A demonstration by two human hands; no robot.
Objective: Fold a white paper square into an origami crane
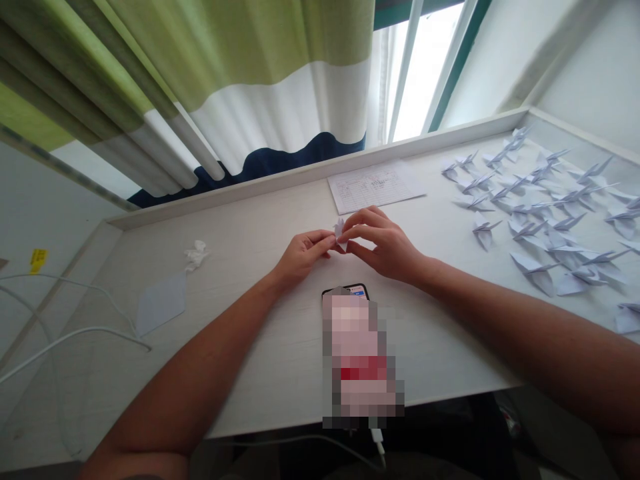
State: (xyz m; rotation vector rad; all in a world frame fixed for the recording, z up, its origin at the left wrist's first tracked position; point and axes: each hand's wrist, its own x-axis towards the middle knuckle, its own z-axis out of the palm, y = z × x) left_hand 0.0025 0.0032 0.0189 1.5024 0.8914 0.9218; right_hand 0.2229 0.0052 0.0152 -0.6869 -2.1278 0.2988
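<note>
Between my two hands, above the white table (260, 360), is a small piece of folded white paper (341, 230). My left hand (307, 252) pinches its left side between thumb and fingers. From the right, my right hand (377, 241) grips the same paper with thumb and index finger, its other fingers curled above. Fingers cover part of the paper, so its full shape is hidden. Many folded paper cranes (533, 227) sit spread over the table's right side, wings raised. Just below my hands lies a phone (357, 347), mostly blurred out.
A printed form (375, 187) lies behind my hands. To the left are a plain paper sheet (163, 303), a crumpled tissue (197, 255) and a white cable (100, 331). Another cable (377, 440) hangs at the front edge. A raised ledge (240, 183) runs along the back below the curtain (280, 80).
</note>
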